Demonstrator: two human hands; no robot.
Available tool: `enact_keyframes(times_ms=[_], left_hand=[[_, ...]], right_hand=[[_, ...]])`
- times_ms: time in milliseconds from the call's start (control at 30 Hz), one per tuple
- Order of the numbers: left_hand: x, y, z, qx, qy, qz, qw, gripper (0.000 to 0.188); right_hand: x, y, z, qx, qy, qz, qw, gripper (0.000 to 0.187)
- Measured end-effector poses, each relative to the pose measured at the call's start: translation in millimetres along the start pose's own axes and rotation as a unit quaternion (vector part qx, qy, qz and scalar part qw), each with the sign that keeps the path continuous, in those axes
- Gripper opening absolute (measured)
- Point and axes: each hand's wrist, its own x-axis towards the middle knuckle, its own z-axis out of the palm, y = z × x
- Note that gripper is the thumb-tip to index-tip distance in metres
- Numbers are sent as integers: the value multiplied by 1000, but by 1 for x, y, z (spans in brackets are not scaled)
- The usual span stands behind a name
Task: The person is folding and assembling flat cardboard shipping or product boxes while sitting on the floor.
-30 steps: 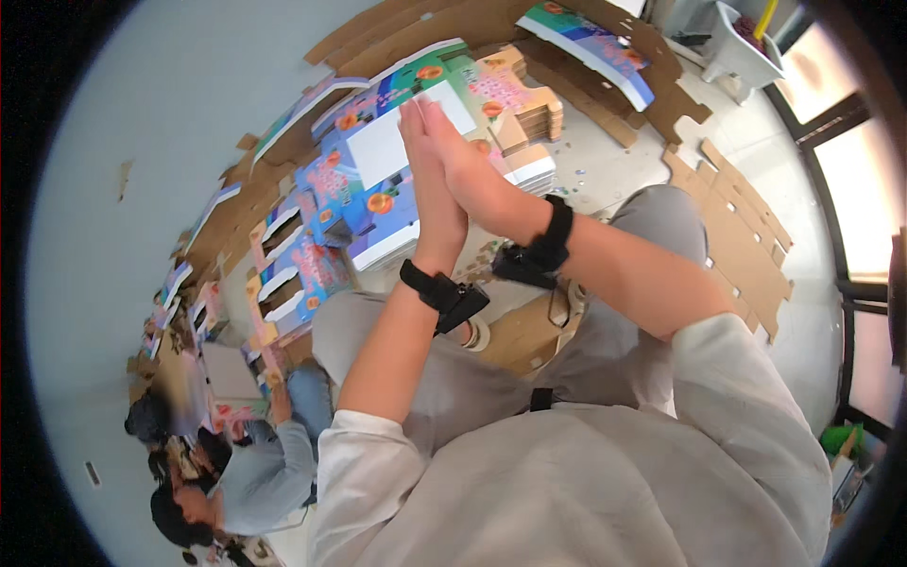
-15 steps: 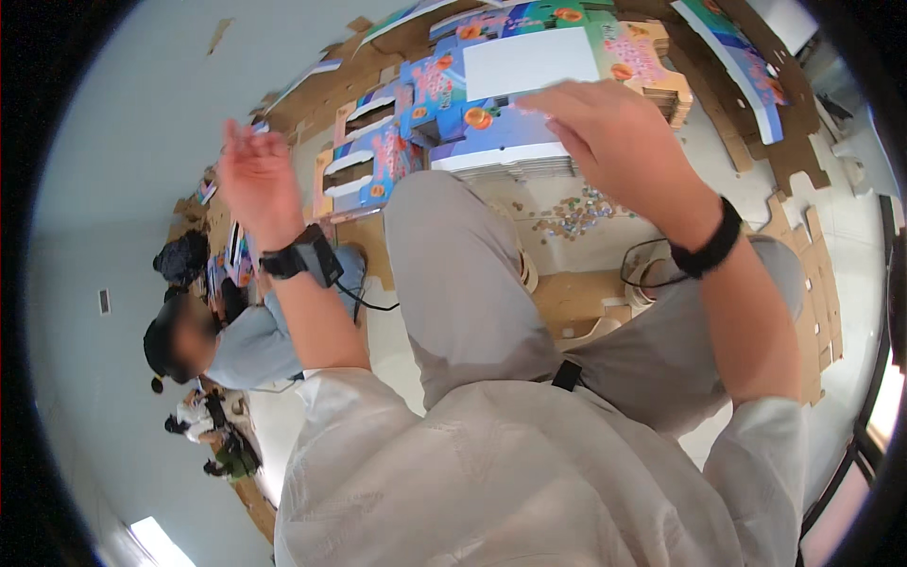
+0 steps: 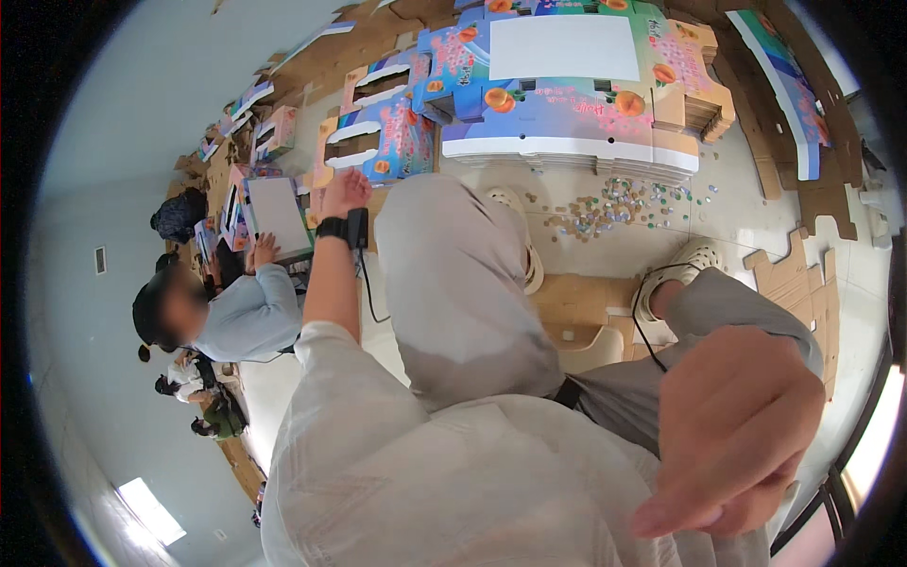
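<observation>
We seem between steps, our left hand (image 3: 347, 193) loosely open, our near right hand (image 3: 739, 430) curled; whether it pinches anything, we cannot tell. Touching the far carton stack (image 3: 570, 106) would call for reaching forward.

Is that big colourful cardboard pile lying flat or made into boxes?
Flat: the printed cardboard pile shows many thin sheet edges layered along its front and right side.

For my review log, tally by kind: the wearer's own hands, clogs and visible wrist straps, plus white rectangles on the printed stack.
Left hand and right hand: 2
Left clog and right clog: 2
Black wrist strap: 1
White rectangle on the printed cardboard stack: 1
Total: 6
</observation>
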Motion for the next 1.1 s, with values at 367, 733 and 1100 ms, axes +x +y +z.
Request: enact_keyframes(times_ms=[367,733,1100], left_hand=[[159,-27,23,391,113,120,906,42],[214,-27,38,788,205,81,574,108],[6,116,75,576,-23,152,803,56]], right_hand=[[17,27,-30,-59,95,86,990,21],[16,34,-32,-182,187,181,948,12],[14,38,-2,-312,133,213,916,15]])
